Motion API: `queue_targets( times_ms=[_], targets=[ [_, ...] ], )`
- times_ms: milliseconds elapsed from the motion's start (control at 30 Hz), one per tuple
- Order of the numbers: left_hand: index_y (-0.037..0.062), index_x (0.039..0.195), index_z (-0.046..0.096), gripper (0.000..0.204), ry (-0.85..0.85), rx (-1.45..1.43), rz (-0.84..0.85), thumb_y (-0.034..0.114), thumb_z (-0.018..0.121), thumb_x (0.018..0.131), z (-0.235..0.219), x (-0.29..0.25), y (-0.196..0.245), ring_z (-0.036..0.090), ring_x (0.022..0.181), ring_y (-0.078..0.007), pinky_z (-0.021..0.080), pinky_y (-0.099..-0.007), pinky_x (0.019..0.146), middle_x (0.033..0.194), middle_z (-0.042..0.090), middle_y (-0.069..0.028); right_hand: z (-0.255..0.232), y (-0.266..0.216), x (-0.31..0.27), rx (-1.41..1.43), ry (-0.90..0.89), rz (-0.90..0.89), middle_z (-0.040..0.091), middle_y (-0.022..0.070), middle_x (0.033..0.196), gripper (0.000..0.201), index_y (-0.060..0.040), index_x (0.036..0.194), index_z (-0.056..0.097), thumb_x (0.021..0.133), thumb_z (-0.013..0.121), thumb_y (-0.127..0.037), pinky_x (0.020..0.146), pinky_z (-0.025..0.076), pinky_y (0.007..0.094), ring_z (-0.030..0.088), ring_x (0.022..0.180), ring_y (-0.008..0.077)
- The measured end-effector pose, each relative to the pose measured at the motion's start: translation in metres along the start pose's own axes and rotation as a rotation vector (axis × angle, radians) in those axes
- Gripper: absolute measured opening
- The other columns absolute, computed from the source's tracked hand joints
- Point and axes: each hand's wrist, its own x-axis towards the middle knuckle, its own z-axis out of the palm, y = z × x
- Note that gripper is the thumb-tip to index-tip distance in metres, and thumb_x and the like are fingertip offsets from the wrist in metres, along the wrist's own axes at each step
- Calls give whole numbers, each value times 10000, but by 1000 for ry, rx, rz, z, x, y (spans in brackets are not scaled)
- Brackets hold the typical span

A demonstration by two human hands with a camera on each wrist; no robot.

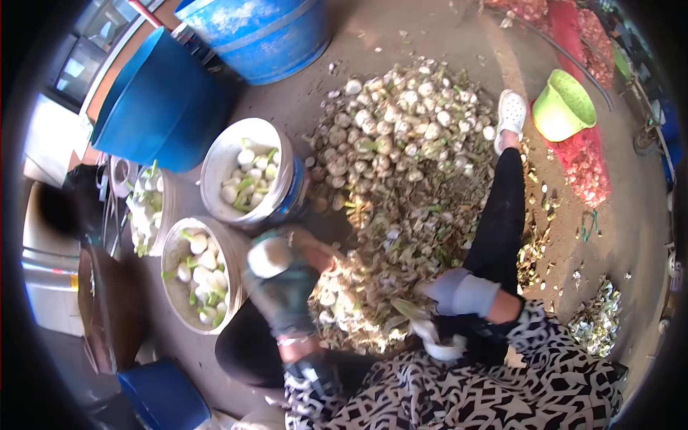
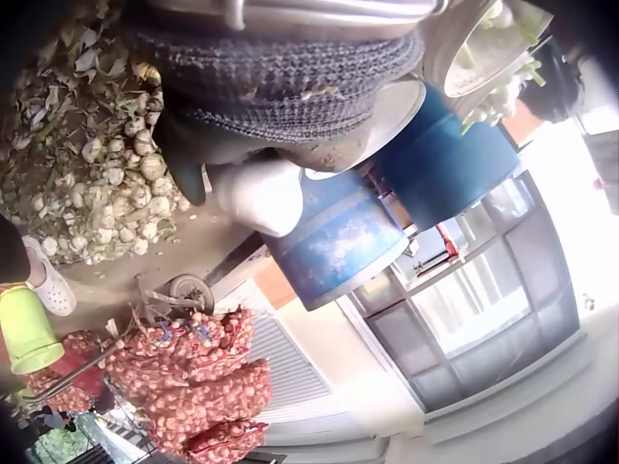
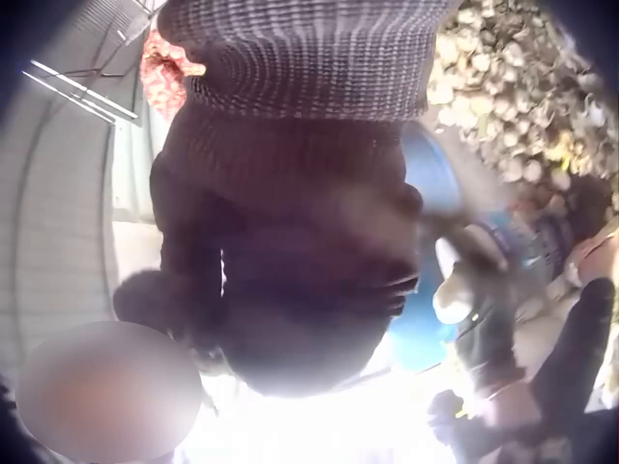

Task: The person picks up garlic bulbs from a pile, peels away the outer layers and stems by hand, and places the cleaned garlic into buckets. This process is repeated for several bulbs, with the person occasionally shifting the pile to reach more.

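My left hand (image 1: 285, 287), in a dark greenish glove, grips a peeled white bulb (image 1: 271, 257) beside the white buckets. In the left wrist view the same bulb (image 2: 266, 198) shows under the gloved hand (image 2: 280, 97), with a dark thumb beside it. My right hand (image 1: 462, 292), in a pale glove, is over the lap at the edge of the peelings; its fingers are blurred. Just below it lies a pale bulb (image 1: 443, 350) with a green leaf. In the right wrist view the right hand (image 3: 300, 203) is dark, and whatever it may hold is hidden.
A large heap of bulbs (image 1: 394, 122) and peelings (image 1: 423, 222) covers the floor ahead. White buckets (image 1: 168, 276) of peeled bulbs stand on the left, with blue tubs (image 1: 161, 107) behind. At right are a lime bucket (image 1: 562, 107) and red net sacks (image 1: 586, 172). Another person's foot (image 1: 511, 115) borders the heap.
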Motion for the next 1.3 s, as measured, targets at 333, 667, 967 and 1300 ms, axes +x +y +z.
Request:
queue_targets(
  times_ms=[333,667,967,1300],
  targets=[
    [24,1307,516,578,346,29,-139,479,473,952,12,14,-25,590,1128,-300,467,-444,979,1263,590,-152,-140,123,253,-471,818,398,656,118,997,272,-149,1108,631,849,566,-204,723,500,453,659,899,320],
    [10,1387,419,680,121,1293,259,96,764,808,-18,40,-82,573,1102,-214,481,-308,935,1294,544,-150,-175,106,227,195,762,241,723,89,906,254,-95,977,726,853,679,-313,739,530,375,686,833,229],
    [6,1374,390,704,-185,1308,462,136,758,788,25,11,-106,538,1122,-220,464,-368,970,1286,510,-143,-69,-12,87,789,830,-241,644,14,772,120,-59,931,667,936,605,-162,490,428,232,529,537,63],
    [16,1440,310,885,-237,570,-174,511,707,824,48,-28,-78,589,994,-165,522,-298,808,1232,528,-102,-56,-30,43,1075,582,-336,617,13,671,216,-33,945,644,951,608,-245,480,415,227,536,509,77]
  ],
)
